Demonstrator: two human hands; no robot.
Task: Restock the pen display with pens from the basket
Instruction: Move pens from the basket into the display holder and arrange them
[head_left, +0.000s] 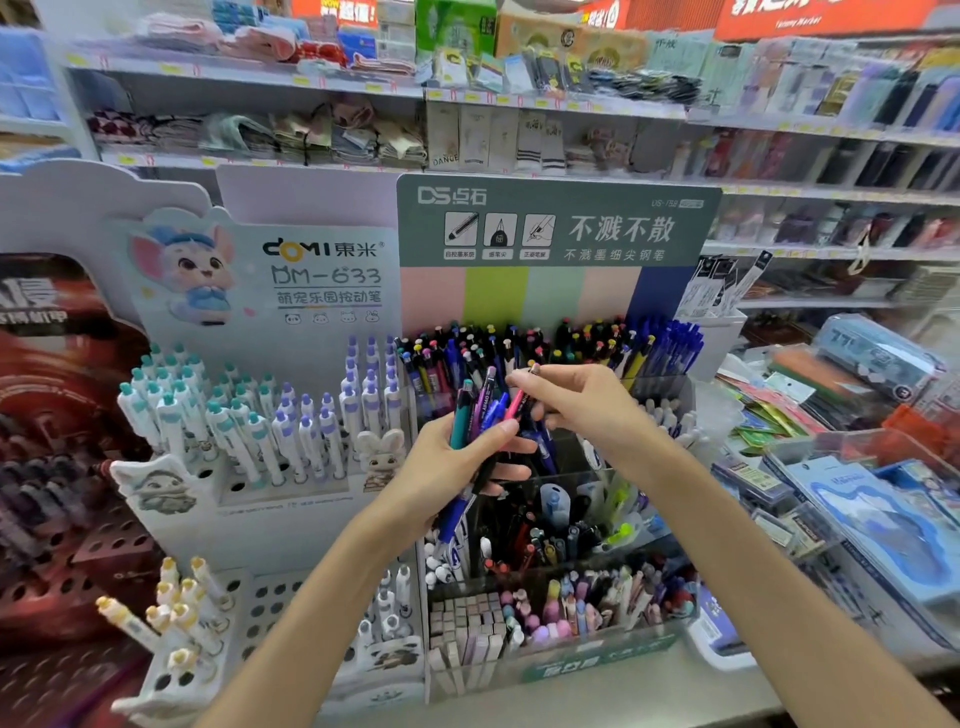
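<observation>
My left hand (457, 467) grips a bunch of pens (475, 413) in teal, purple, blue and black, held upright in front of the pen display (556, 249). My right hand (576, 397) pinches a pink pen (517, 402) at the top of that bunch, fingertips near a dark pen cap. Behind both hands stand the display's rows of pens with coloured caps (545, 343). Clear compartments below hold more pens (561, 525). No basket is in view.
A white stand of teal and purple capped pens (249, 415) is at the left, with yellow capped pens (176, 608) lower down. Pastel pens and erasers (545, 613) fill the front tray. Packaged stationery (857, 493) lies at the right. Shelves of goods (363, 130) rise behind.
</observation>
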